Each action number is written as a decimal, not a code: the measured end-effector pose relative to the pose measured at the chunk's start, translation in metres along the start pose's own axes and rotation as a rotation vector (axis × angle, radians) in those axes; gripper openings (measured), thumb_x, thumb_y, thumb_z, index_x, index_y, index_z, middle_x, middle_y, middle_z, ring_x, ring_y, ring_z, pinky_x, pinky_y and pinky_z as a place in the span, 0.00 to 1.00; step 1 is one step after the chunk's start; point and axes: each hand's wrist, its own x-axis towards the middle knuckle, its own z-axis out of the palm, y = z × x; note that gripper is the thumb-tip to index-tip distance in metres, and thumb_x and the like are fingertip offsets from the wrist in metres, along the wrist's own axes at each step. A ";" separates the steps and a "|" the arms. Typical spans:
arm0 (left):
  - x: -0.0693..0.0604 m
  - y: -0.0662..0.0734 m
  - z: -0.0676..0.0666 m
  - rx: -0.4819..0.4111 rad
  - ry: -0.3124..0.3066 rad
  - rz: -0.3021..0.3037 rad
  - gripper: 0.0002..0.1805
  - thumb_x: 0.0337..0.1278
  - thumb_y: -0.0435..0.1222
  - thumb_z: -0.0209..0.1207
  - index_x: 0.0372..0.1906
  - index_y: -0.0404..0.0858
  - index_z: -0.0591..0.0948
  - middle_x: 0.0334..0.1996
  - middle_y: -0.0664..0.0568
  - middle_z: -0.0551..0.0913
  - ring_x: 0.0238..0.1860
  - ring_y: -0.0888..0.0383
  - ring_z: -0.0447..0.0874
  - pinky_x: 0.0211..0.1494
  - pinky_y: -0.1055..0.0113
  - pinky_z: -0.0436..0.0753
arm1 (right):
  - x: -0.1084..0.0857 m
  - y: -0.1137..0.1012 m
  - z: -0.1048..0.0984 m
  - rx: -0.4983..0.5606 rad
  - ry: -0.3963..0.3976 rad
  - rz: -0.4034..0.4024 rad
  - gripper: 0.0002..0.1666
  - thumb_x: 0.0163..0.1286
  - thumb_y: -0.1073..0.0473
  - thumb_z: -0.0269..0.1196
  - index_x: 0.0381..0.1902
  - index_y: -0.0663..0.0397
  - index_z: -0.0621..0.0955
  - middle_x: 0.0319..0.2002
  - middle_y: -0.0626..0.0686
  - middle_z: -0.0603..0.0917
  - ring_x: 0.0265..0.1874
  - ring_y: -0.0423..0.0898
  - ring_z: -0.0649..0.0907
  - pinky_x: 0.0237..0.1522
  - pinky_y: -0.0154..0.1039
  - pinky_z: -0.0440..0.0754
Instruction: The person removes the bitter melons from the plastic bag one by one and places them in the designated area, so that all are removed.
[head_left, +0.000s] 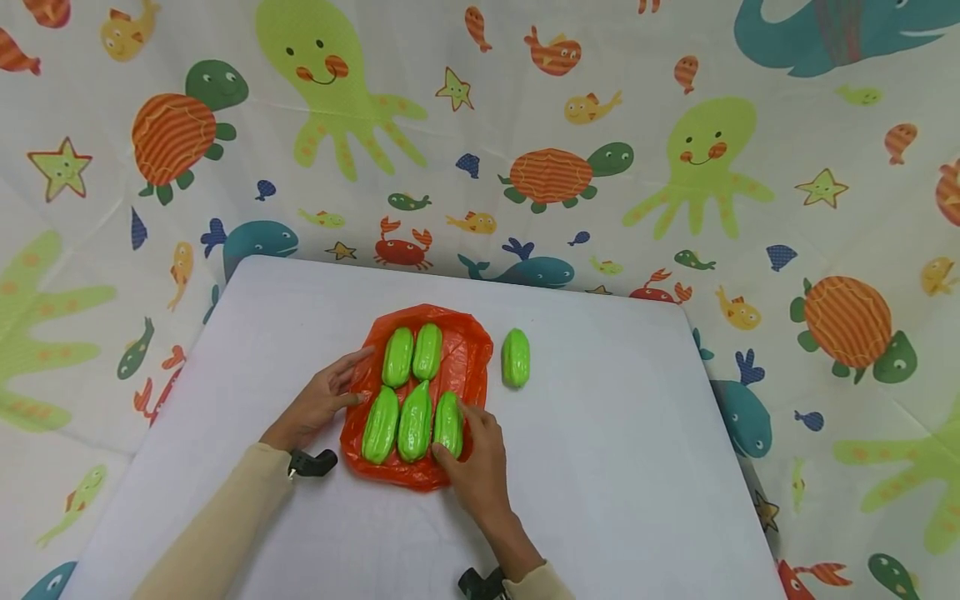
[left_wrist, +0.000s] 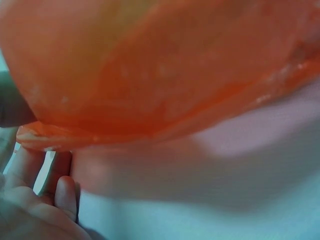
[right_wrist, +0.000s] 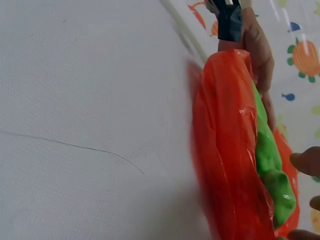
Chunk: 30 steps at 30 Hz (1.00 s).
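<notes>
A shallow red plastic-covered tray [head_left: 461, 333] with a crinkled rim holds several glossy green cucumber-like vegetables, two at the back and three in front. My left hand [head_left: 318, 404] grips the tray's left rim. In the left wrist view, the thumb lies over the translucent red plastic [left_wrist: 150, 100], and other fingers [left_wrist: 30, 165] are beneath it. At the tray's front right, my right hand [head_left: 483, 467] holds the rightmost front vegetable [head_left: 448, 425] between thumb and fingers. The right wrist view shows only those fingertips [right_wrist: 306, 162] beside a green vegetable [right_wrist: 277, 192].
One more green vegetable [head_left: 516, 358] lies on the white table [head_left: 615, 433], right of the tray. Behind the table hangs a cloth [head_left: 450, 125] printed with sea animals. Each wrist bears a black camera mount [head_left: 313, 463].
</notes>
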 end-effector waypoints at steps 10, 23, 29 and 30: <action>0.001 -0.001 0.000 0.004 -0.002 0.005 0.45 0.71 0.26 0.60 0.87 0.46 0.55 0.84 0.39 0.59 0.71 0.65 0.73 0.65 0.75 0.81 | -0.001 0.002 0.005 -0.009 -0.038 -0.022 0.42 0.67 0.59 0.75 0.77 0.46 0.74 0.69 0.57 0.77 0.70 0.55 0.77 0.72 0.57 0.78; 0.001 -0.001 0.000 0.011 -0.001 0.007 0.45 0.71 0.27 0.61 0.87 0.45 0.55 0.84 0.40 0.59 0.70 0.67 0.73 0.64 0.76 0.81 | 0.000 0.000 -0.002 0.009 0.049 -0.038 0.38 0.68 0.62 0.74 0.75 0.50 0.77 0.70 0.59 0.77 0.71 0.57 0.78 0.72 0.55 0.78; 0.001 -0.001 0.000 0.015 0.002 0.004 0.45 0.71 0.27 0.61 0.87 0.46 0.55 0.85 0.40 0.58 0.71 0.66 0.73 0.64 0.76 0.81 | 0.009 0.001 -0.012 0.057 0.100 -0.042 0.38 0.68 0.64 0.74 0.75 0.52 0.77 0.71 0.60 0.76 0.70 0.55 0.79 0.67 0.51 0.84; 0.001 -0.002 0.000 0.017 0.004 0.004 0.45 0.71 0.27 0.61 0.87 0.46 0.55 0.85 0.40 0.58 0.71 0.66 0.72 0.64 0.77 0.81 | 0.011 0.002 -0.014 0.066 0.108 -0.045 0.38 0.68 0.64 0.74 0.75 0.53 0.77 0.71 0.61 0.75 0.70 0.55 0.79 0.65 0.51 0.85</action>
